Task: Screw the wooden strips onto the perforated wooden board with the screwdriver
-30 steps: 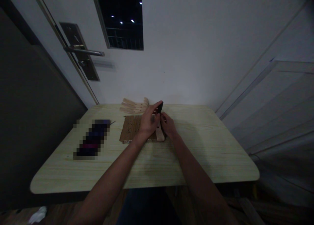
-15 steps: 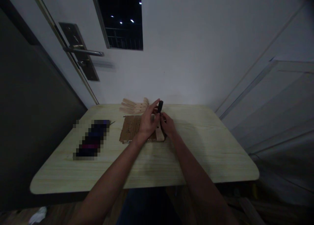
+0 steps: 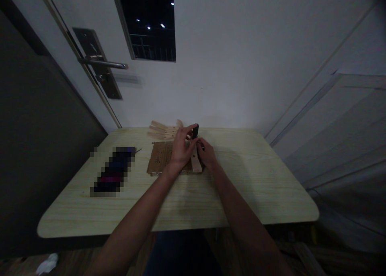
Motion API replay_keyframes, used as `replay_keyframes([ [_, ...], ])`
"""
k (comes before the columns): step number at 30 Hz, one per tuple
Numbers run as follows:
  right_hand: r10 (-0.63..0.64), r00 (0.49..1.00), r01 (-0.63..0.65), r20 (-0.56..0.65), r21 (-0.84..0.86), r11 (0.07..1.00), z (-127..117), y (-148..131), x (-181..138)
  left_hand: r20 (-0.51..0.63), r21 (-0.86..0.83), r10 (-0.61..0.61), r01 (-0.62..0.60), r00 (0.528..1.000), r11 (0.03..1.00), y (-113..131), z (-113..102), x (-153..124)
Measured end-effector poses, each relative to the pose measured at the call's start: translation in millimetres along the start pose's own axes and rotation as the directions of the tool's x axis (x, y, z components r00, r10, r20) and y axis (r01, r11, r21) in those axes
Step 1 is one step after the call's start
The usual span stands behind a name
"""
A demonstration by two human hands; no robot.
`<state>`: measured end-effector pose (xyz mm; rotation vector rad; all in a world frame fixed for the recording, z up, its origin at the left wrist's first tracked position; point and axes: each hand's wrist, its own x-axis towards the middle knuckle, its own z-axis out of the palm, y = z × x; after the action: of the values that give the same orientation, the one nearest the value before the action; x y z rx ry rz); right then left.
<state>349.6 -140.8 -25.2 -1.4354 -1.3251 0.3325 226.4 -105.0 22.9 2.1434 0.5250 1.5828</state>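
My left hand (image 3: pixel 180 150) is closed, index finger and thumb around a black, stubby upright piece (image 3: pixel 195 130) that looks like a tool handle; its lower end is hidden. Below it lies a pale wooden piece (image 3: pixel 196 162) with a dark hole, shaped like a handle. My right hand (image 3: pixel 206 152) presses its bent fingers together at the right side of the wooden piece, close to the left thumb; what they pinch is hidden. Under both hands is a brown corrugated cardboard pad (image 3: pixel 159 157) with several small holes punched in it.
Several pale wooden pieces with holes (image 3: pixel 164 130) lie fanned out behind the cardboard. A blurred-out dark object (image 3: pixel 113 171) rests on the left of the wood-grain table (image 3: pixel 256 187), a thin rod beside it. A white door (image 3: pixel 226 67) with a metal lever handle (image 3: pixel 104 63) stands behind.
The black piece has turned and shifted slightly left between my left fingers, and the left index finger now reaches over its top. My right hand has stayed almost still.
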Motion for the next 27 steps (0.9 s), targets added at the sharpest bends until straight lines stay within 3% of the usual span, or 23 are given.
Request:
replay_keyframes([
  [9,0.01,1.0,-0.01,-0.013,0.012,1.0,1.6,2.8,0.9,0.111,-0.028,0.032,-0.029,0.993,0.999,2.2,1.1,-0.7],
  [18,0.004,1.0,-0.004,-0.01,-0.007,1.0,0.5,-0.3,-0.5,-0.022,0.03,0.01,-0.009,1.0,0.999,-0.8,0.7,-0.4],
  [27,0.007,1.0,-0.007,0.012,-0.016,1.0,-0.1,0.4,0.5,0.081,-0.066,0.024,-0.018,0.996,0.998,2.5,0.5,-2.0],
])
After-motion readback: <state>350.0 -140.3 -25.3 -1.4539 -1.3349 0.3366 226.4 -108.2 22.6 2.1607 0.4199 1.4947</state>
